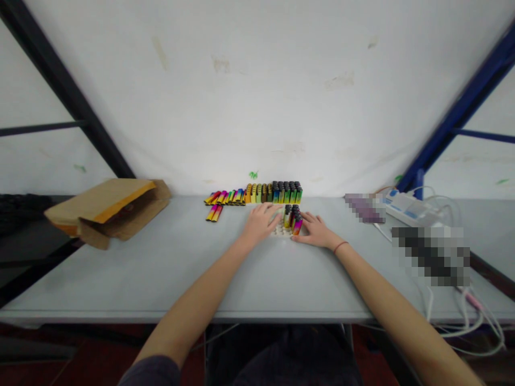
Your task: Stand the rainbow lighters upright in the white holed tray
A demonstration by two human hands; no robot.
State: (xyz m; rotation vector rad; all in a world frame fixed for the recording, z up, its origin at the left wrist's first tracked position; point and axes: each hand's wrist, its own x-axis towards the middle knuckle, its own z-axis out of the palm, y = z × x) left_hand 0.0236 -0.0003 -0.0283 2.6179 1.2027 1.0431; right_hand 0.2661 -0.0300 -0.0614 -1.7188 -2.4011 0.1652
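A small pale tray with holes (pixel 283 231) lies on the grey table, and several colourful lighters with dark tops (pixel 296 222) stand upright in its right and rear part. At the tray's left side rests my left hand (pixel 262 222), fingers apart, holding nothing visible. My right hand (pixel 317 230) lies against the right side, its fingers spread beside the lighters. Behind the tray stand rows of lighters, yellow ones (pixel 258 193) on the left and dark-topped blue and green ones (pixel 287 193) on the right. Multicoloured pieces (pixel 225 197) lie in a pile further left.
An open brown cardboard box (pixel 107 206) lies at the left of the table (pixel 161 279). On the right are a white power strip (pixel 402 213), a blurred-out purple item (pixel 365 208), a blurred-out dark item (pixel 432 256) and white cables. A wall rises behind.
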